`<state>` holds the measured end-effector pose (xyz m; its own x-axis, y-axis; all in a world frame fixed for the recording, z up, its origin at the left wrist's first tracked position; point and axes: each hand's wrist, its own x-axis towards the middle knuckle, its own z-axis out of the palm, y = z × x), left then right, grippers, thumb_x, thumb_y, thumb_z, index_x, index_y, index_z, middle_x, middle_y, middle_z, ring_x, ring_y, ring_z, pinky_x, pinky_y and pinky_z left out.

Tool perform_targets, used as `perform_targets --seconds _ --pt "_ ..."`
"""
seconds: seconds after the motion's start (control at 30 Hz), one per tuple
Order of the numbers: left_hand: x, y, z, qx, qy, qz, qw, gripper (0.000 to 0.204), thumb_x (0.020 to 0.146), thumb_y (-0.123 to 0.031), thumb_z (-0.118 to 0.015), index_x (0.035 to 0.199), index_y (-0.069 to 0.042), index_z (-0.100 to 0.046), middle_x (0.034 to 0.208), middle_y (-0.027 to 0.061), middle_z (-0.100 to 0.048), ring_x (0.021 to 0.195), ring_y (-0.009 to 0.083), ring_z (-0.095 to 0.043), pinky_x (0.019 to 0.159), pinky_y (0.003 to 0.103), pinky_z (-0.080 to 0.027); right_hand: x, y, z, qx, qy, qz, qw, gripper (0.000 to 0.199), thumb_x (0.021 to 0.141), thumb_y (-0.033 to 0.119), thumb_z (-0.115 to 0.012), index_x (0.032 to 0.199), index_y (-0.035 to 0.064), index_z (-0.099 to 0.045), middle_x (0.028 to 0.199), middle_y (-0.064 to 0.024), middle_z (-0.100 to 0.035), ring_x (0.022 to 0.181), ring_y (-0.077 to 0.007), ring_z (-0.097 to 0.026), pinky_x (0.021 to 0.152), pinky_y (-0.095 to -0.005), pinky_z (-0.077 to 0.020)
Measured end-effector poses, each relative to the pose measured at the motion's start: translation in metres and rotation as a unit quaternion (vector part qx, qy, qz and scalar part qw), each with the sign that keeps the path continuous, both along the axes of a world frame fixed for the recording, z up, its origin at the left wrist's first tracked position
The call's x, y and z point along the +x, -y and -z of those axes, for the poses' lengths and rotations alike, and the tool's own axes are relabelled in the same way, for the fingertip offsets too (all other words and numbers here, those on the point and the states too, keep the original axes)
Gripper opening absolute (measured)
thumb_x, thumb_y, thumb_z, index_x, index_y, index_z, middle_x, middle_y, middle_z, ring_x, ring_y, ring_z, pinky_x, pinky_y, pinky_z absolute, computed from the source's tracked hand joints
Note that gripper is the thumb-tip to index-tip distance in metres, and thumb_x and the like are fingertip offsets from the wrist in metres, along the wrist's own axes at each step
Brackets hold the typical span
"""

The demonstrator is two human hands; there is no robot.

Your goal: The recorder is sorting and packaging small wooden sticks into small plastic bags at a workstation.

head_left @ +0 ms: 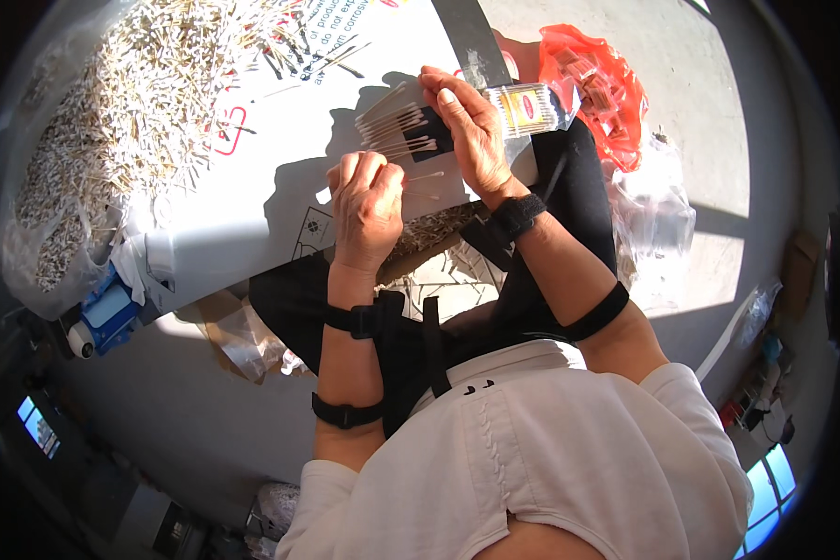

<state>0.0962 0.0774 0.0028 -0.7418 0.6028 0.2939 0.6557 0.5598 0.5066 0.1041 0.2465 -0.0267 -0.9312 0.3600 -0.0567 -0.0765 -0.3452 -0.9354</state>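
Sunlit room with a pale floor [681, 65] and, viewed from above, a white printed bench [243, 215] set at a slant before dark-clad legs [583, 187]. At the centre, left hand [369, 205] knuckles-up, fingers [347, 168] curled downward; fingertips hidden, so impossible to tell an empty curl from a pinch. Just right of those knuckles, a couple of loose swabs [427, 175], perhaps lying, perhaps held. Right hand [476, 140] turned on edge, thumb and fingers loosely extended toward the upper left, no swab visible in grip. Between the two hands, a short row of cotton swabs [397, 131] over a dark patch [439, 133]: just beyond the left knuckles, left of the right thumb, long axes roughly left to right, crossing the right hand's line. Left hand apparently nearer, close beside the row's near edge. Farther out, just right of the right hand, a clear pack of swabs [530, 107] with a yellow label, then a red bag [569, 47] of similar packs; far left, a great heap of loose swabs [149, 103] in clear plastic.
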Motion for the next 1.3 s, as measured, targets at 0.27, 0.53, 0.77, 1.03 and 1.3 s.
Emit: perform_targets --seconds 0.27,0.53,0.77,1.03,1.3 --pt "0.001 0.002 0.01 -0.037 -0.021 -0.004 0.999 0.017 0.07 0.003 -0.063 0.082 -0.007 -0.057 0.086 0.0061 -0.052 0.091 0.0273 -0.053 0.081 0.039 -0.04 -0.001 0.002 0.0 0.004 0.0 -0.003 1.0 0.035 0.102 0.017 -0.05 0.128 -0.0052 -0.055 0.135 -0.0138 -0.054 0.125 -0.0187 -0.051 0.11 -0.0306 -0.0381" --pt "0.001 0.001 0.005 -0.005 -0.016 -0.012 1.0 0.022 0.069 -0.001 -0.069 0.088 -0.008 -0.059 0.095 0.0059 -0.054 0.098 0.0286 -0.052 0.083 0.04 -0.04 -0.001 -0.004 0.001 0.005 -0.006 -0.015 1.0 0.034 0.103 0.017 -0.049 0.127 -0.0056 -0.055 0.136 -0.0147 -0.053 0.126 -0.0203 -0.051 0.111 -0.0323 -0.0383" --pt "-0.002 -0.017 0.016 -0.02 -0.017 -0.101 0.994 0.024 0.076 -0.003 -0.068 0.098 -0.006 -0.059 0.106 0.0102 -0.055 0.103 0.0311 -0.051 0.091 0.043 -0.041 -0.01 0.0 0.002 0.025 -0.016 -0.003 1.0 0.037 0.103 0.019 -0.048 0.131 -0.0051 -0.053 0.138 -0.0134 -0.051 0.128 -0.0198 -0.049 0.111 -0.0306 -0.0367" --pt "-0.036 -0.044 0.036 0.44 0.18 -0.172 0.863 0.057 0.099 -0.037 -0.053 0.138 0.003 -0.042 0.138 0.0154 -0.048 0.128 0.026 -0.046 0.109 0.039 -0.032 -0.031 0.008 0.006 0.218 -0.077 0.033 0.972 0.035 0.1 0.02 -0.053 0.128 -0.0003 -0.055 0.134 -0.0197 -0.054 0.12 -0.0297 -0.056 0.1 -0.0343 -0.0444" --pt "-0.036 -0.038 0.036 0.442 0.217 -0.162 0.855 0.053 0.1 -0.037 -0.052 0.134 0.003 -0.046 0.13 0.0168 -0.053 0.116 0.0259 -0.055 0.104 0.04 -0.04 -0.014 0.017 -0.005 0.275 -0.04 0.03 0.96 0.029 0.099 0.016 -0.054 0.121 -0.0027 -0.055 0.118 -0.0215 -0.058 0.102 -0.0352 -0.063 0.089 -0.0358 -0.0501"
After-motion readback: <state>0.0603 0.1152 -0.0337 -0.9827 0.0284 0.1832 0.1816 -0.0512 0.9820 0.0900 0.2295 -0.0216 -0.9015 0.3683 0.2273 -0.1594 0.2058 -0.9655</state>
